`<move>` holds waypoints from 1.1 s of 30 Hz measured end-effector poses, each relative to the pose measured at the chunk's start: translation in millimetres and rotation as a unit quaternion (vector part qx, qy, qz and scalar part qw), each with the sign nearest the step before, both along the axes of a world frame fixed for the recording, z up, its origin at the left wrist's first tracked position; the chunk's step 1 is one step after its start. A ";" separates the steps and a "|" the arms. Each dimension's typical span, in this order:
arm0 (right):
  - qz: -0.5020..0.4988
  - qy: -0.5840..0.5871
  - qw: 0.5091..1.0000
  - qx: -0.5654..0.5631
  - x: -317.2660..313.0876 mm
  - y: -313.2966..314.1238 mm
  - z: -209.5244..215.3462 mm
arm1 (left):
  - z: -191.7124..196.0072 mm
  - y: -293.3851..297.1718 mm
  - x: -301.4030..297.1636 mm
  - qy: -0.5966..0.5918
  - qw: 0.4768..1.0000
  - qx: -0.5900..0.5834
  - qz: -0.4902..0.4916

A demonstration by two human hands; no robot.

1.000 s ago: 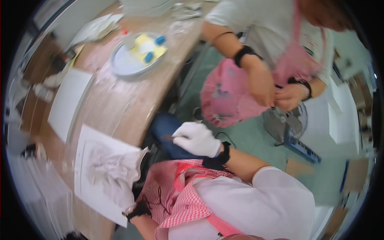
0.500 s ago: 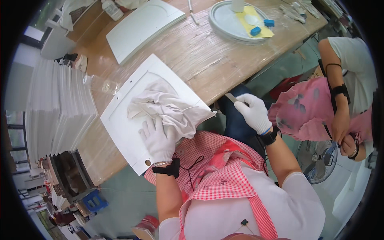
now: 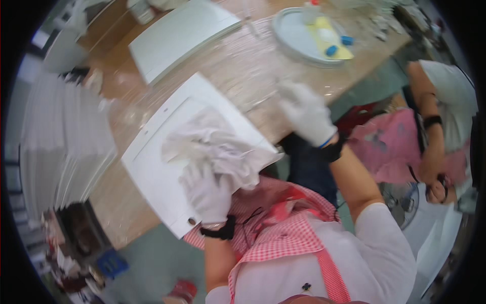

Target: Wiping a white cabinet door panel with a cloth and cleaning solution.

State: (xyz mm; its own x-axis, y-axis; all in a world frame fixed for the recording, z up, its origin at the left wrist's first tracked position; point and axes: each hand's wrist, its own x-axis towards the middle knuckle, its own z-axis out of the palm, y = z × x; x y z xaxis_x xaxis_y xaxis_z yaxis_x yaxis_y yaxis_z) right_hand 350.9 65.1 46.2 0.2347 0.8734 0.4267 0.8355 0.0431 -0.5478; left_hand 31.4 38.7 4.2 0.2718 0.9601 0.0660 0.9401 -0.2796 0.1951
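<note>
- Pressing down on a crumpled white cloth (image 3: 217, 149), my gloved left hand (image 3: 207, 190) lies with fingers spread and curled into the folds, holding the cloth against a white panel (image 3: 152, 169).
- That panel lies flat on the wooden counter (image 3: 238, 66), its near corner jutting over the edge toward my checked apron (image 3: 276, 230).
- My gloved right hand (image 3: 306, 114) hovers over the counter's edge, just right of the panel; motion blur keeps me from telling whether it is open or closed, or whether it grips anything.
- Farther back on the counter I see a second white panel (image 3: 182, 33) and a round grey tray (image 3: 296, 43) carrying a yellow sheet (image 3: 329, 40) and small blue caps (image 3: 339, 45).
- Stacked white panels (image 3: 55, 137) rise at the left.
- At the right, another person in a pink apron (image 3: 390, 149) sits beside the counter, hands held low by a fan (image 3: 402, 202).
</note>
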 end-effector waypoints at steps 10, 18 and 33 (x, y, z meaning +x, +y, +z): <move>0.177 -0.012 0.982 -0.059 -167.1 46.4 -20.9 | 4.0 -20.5 -13.1 -0.053 0.993 -0.002 -0.105; 0.196 -0.091 0.935 -0.280 -96.7 -12.8 27.6 | -31.0 -38.8 -51.5 -0.049 0.995 0.078 -0.036; -0.070 0.022 0.980 -0.184 -26.9 -46.7 14.1 | -12.7 -25.6 14.1 -0.050 0.981 0.168 -0.077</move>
